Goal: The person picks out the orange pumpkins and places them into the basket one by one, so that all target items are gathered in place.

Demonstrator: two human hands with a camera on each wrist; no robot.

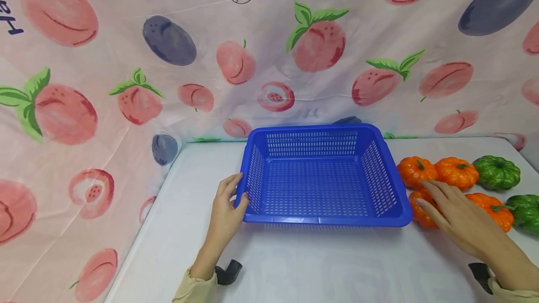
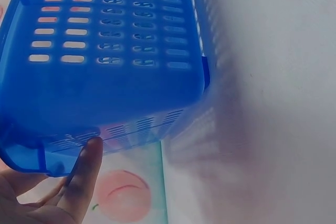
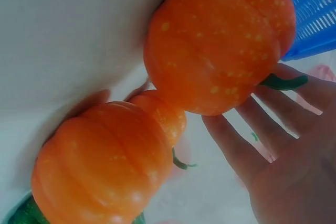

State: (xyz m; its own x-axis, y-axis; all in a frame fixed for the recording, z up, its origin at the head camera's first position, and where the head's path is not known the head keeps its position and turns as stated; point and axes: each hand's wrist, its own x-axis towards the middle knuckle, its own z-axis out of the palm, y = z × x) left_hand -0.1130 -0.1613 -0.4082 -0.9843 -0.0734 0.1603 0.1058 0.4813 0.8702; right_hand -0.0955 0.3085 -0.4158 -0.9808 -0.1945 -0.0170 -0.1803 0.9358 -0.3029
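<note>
My left hand [image 1: 225, 209] is at the left rim of a blue plastic basket [image 1: 320, 221], with thumb and fingers round the rim near the front corner. In the left wrist view one finger [image 2: 84, 174] lies against the basket's outer side wall. My right hand [image 1: 463, 219] hovers over the nearest orange pumpkin [image 1: 422, 212] to the right of the basket, its fingers extended. In the right wrist view those fingers [image 3: 231, 142] reach beside that speckled pumpkin [image 3: 215, 45] near its green stem, without curling round it. The basket's inside shows a bare slotted floor.
Other orange pumpkins stand close by: one [image 1: 417, 171] beside the basket, another [image 1: 456, 173] behind, and one [image 1: 490, 210] partly under the right hand. Two green pumpkins [image 1: 497, 172] sit at the far right. A fruit-print cloth [image 1: 261, 60] hangs behind the white table [image 1: 337, 265].
</note>
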